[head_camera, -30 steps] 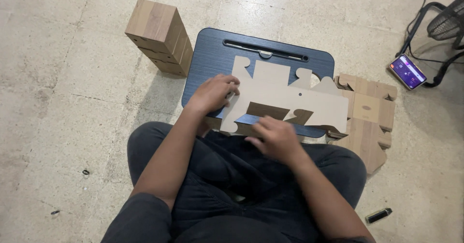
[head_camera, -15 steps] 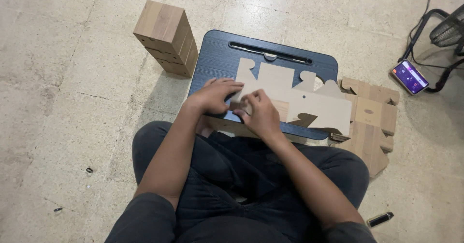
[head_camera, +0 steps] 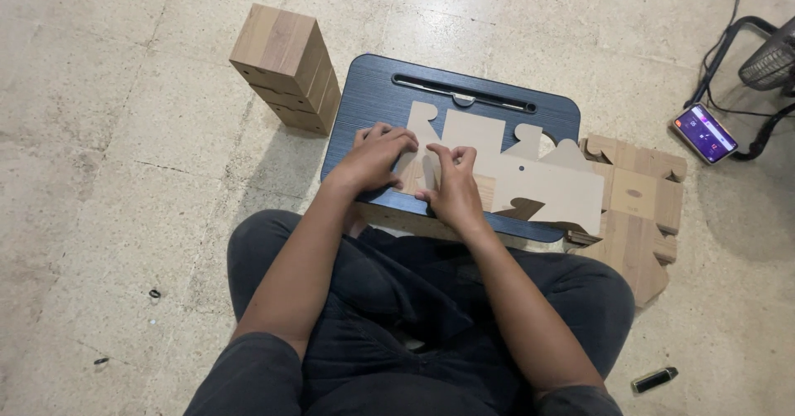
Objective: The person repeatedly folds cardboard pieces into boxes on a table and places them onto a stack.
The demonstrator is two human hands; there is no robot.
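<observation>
1. Cardboard blank (head_camera: 530,180), flat die-cut sheet, lying across dark blue lap tray (head_camera: 373,101); tray serving as firm worktop over the legs.
2. Left hand (head_camera: 373,159) and right hand (head_camera: 454,191) side by side at left end of blank, fingers bent and pressing down, seemingly creasing a flap; nothing gripped.
3. Flap itself hidden under hands.
4. Stacked blanks (head_camera: 638,217) on floor alongside, partly covered.

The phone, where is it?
In the head view, the phone lies on the floor at the far right, beside the fan stand, beyond the flat cardboard pieces.
</observation>
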